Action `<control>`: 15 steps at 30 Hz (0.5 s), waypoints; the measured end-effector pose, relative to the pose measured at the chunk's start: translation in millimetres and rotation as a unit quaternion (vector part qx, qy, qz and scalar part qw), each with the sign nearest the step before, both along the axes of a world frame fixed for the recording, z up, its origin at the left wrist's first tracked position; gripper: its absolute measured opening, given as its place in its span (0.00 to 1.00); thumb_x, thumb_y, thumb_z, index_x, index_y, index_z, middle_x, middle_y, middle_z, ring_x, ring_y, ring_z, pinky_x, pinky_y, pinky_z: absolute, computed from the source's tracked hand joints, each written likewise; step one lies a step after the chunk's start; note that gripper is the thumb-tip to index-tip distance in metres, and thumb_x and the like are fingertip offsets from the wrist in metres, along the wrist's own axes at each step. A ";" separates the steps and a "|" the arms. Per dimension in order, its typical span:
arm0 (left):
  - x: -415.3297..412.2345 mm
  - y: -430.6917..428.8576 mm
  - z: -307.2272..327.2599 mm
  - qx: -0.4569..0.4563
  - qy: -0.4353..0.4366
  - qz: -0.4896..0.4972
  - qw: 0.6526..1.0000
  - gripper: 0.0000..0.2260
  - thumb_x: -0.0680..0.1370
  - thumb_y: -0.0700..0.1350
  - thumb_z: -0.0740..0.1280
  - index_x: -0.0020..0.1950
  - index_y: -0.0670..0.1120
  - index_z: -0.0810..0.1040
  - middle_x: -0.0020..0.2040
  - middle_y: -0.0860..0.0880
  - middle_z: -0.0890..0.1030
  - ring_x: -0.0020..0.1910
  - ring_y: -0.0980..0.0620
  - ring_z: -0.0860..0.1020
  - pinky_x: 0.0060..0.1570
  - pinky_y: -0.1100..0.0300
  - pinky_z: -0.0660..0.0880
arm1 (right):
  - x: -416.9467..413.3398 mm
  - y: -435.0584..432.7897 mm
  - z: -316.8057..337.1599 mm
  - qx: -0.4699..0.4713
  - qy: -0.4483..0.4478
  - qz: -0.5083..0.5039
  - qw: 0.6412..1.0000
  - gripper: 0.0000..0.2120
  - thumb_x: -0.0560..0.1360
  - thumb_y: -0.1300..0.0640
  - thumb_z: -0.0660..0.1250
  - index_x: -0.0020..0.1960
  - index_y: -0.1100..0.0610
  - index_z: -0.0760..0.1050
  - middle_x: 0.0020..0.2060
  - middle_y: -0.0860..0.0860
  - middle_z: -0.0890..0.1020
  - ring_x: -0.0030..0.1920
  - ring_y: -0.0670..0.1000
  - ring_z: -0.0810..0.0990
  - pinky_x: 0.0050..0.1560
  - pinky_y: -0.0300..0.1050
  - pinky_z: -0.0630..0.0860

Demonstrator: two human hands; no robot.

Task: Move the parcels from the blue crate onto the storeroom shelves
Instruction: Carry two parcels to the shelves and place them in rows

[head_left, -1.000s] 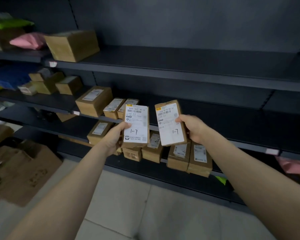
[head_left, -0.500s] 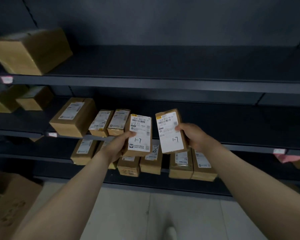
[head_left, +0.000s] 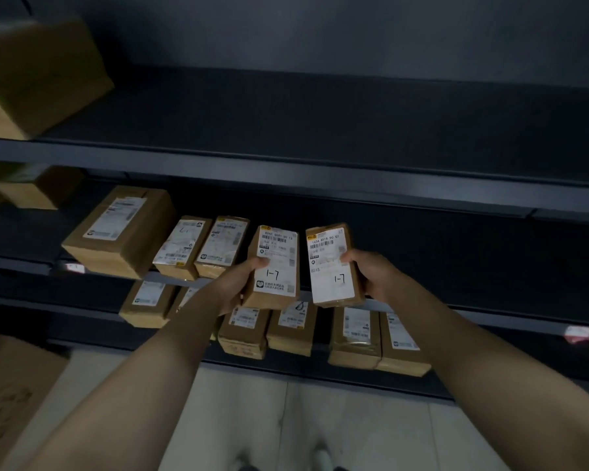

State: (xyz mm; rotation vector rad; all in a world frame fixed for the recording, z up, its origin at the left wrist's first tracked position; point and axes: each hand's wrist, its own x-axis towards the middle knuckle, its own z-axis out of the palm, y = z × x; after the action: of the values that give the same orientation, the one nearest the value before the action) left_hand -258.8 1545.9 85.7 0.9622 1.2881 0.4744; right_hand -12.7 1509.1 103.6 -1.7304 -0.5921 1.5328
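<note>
At the front lip of the middle shelf (head_left: 483, 266): both hands up, one parcel each. Left hand (head_left: 230, 283) grips the left parcel (head_left: 275, 266) from its left side, thumb across the label, fingers wrapped behind. Right hand (head_left: 371, 277) grips the right parcel (head_left: 332, 266) from its right side, thumb on the label, fingers behind. Both are small brown cartons, stood on end and leaning back a bit, white shipping labels facing the camera, each with "1-7" handwritten on it. They sit side by side with a narrow gap, not touching. Bottom ends are level with the shelf lip; can't tell whether they rest on it or hang just in front. Same shelf, to the left: a pair of small parcels (head_left: 182, 248) lying flat, just beside the left parcel, then a large carton (head_left: 119, 232) further left. Bottom shelf (head_left: 296, 367) carries a row of labelled cartons (head_left: 354, 334), partly hidden behind the forearms and the held parcels. Top shelf (head_left: 320, 110) holds one big brown box (head_left: 38, 76) at far left, blurred. Below is a pale tiled floor (head_left: 286, 419), and a cardboard box (head_left: 11, 402) sits at lower left, detail too dark to read.
</note>
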 end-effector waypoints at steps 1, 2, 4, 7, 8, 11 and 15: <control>0.6 4.1 -1.6 0.000 0.001 -0.008 1.000 0.11 0.79 0.54 0.62 0.54 0.49 0.78 0.52 0.46 0.82 0.53 0.46 0.78 0.53 0.51 0.74 | 0.2 2.1 -1.9 -0.002 -0.003 -0.009 1.000 0.11 0.76 0.61 0.63 0.59 0.59 0.76 0.52 0.59 0.82 0.47 0.57 0.81 0.46 0.52 0.77; 0.7 9.0 -3.2 0.001 0.002 -0.014 1.000 0.12 0.79 0.54 0.62 0.55 0.49 0.78 0.52 0.46 0.82 0.53 0.46 0.78 0.51 0.52 0.73 | -0.1 4.9 -4.5 -0.003 -0.004 -0.019 1.000 0.12 0.76 0.61 0.64 0.59 0.60 0.76 0.51 0.59 0.82 0.47 0.57 0.81 0.46 0.52 0.77; -0.5 17.6 -6.3 -0.005 0.006 -0.020 1.000 0.15 0.79 0.56 0.61 0.57 0.48 0.78 0.54 0.45 0.83 0.54 0.46 0.79 0.49 0.53 0.74 | -2.3 9.9 -11.2 -0.008 -0.002 -0.033 0.999 0.14 0.76 0.60 0.64 0.60 0.60 0.76 0.51 0.59 0.82 0.48 0.58 0.81 0.47 0.52 0.77; -0.8 26.1 -10.2 -0.017 0.019 -0.026 0.999 0.16 0.79 0.56 0.61 0.59 0.47 0.78 0.55 0.45 0.82 0.52 0.46 0.79 0.44 0.54 0.73 | -9.7 14.9 -18.3 -0.013 0.002 -0.055 0.998 0.11 0.76 0.60 0.64 0.58 0.60 0.75 0.49 0.58 0.83 0.45 0.56 0.81 0.43 0.50 0.77; -0.7 27.7 -10.6 -0.021 0.023 -0.028 0.999 0.16 0.80 0.55 0.61 0.59 0.46 0.78 0.54 0.45 0.82 0.50 0.47 0.79 0.42 0.55 0.73 | -11.9 17.0 -21.2 -0.013 0.008 -0.064 0.998 0.11 0.76 0.60 0.64 0.58 0.60 0.75 0.47 0.58 0.83 0.45 0.56 0.81 0.42 0.50 0.77; -3.1 32.5 -12.5 -0.037 0.025 -0.022 0.999 0.17 0.80 0.55 0.60 0.59 0.45 0.77 0.51 0.45 0.82 0.45 0.49 0.80 0.36 0.57 0.72 | -18.6 21.6 -28.5 -0.018 0.022 -0.082 0.996 0.13 0.77 0.61 0.64 0.61 0.61 0.75 0.47 0.58 0.82 0.45 0.56 0.82 0.40 0.50 0.78; -4.8 41.2 -15.4 -0.030 0.016 -0.019 0.999 0.17 0.80 0.56 0.60 0.59 0.45 0.77 0.50 0.46 0.82 0.44 0.50 0.80 0.35 0.59 0.72 | -25.5 28.8 -36.5 -0.027 0.027 -0.096 0.995 0.14 0.77 0.61 0.65 0.61 0.62 0.74 0.47 0.59 0.82 0.45 0.56 0.82 0.41 0.51 0.78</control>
State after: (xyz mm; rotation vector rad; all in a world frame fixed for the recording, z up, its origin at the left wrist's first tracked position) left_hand -263.6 1587.1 70.3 0.9460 1.3041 0.3901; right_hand -38.2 1537.9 67.1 -1.7277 -0.3492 1.4668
